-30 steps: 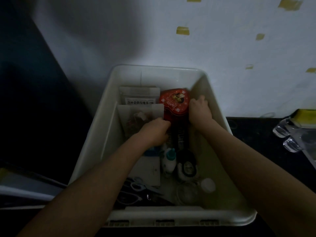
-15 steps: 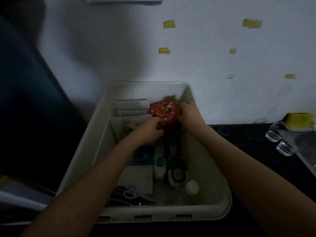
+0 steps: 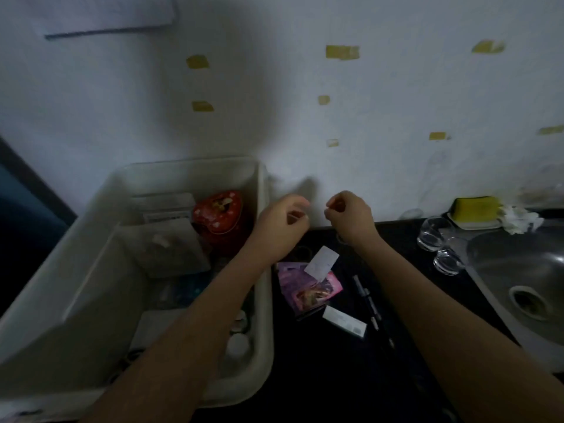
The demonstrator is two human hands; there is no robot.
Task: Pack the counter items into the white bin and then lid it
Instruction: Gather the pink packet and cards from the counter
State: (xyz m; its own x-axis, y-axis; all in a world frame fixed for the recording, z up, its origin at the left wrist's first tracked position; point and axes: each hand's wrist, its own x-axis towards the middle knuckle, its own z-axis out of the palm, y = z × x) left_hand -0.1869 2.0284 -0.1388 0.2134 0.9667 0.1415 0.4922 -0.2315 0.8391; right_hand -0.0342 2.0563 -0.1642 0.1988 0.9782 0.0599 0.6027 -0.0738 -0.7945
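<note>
White bin [image 3: 91, 288], lidless, shown at the left of the dark tabletop [image 3: 320, 377], against the wall. Inside it, a red heart-shaped tin [image 3: 218, 215] is seen upright at the far end, beside pale packets [image 3: 171, 248]; the remaining contents are blurred. Left hand [image 3: 282, 222] is held above the bin's right rim, fingers loosely curled, nothing visibly gripped. Right hand [image 3: 351, 216] is raised just beside it, clear of the tabletop, thumb and forefinger drawn together; whether anything is pinched cannot be told. Below the hands, a pink packet [image 3: 308, 288], white card [image 3: 322, 264], white slip [image 3: 345, 323] and pen [image 3: 367, 300] are left on the tabletop. Glasses [image 3: 439, 245], a yellow sponge [image 3: 476, 209] and a steel sink [image 3: 525, 288] are seen at right.
</note>
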